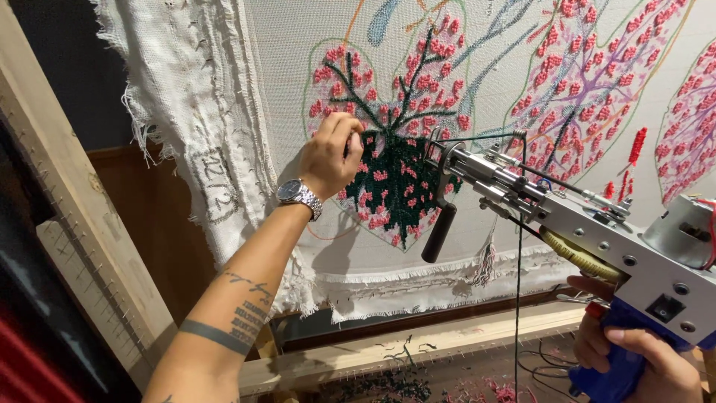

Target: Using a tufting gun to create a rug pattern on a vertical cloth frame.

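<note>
We list, from the left: a wooden frame (71, 224), its rails studded with small nails, carrying a stretched pale cloth (298, 45) with frayed edges. Our left hand (330, 155), a metal watch (300, 195) on the wrist, rests closed against the cloth, fingertips pinched at the upper edge of a dark green tufted patch (395, 186); what it pinches is too small to tell. That patch is flecked with pink and sits inside a leaf outline; pink dots and green branch lines spread above it, and further leaf shapes in pink and purple lie to the right. Next, the tufting gun (582, 224): silver metal body, blue grip, a black side handle (438, 231) hanging below its front. Its long axis runs from lower right up to upper left, the needle end touching the cloth at the right edge of the green patch. A dark yarn (517, 298) drops straight down from its front. Our right hand (634, 358) is wrapped shut around the blue grip at lower right. Below, yarn clippings (403, 384) in green and pink litter the bottom rail and the surface under it.
</note>
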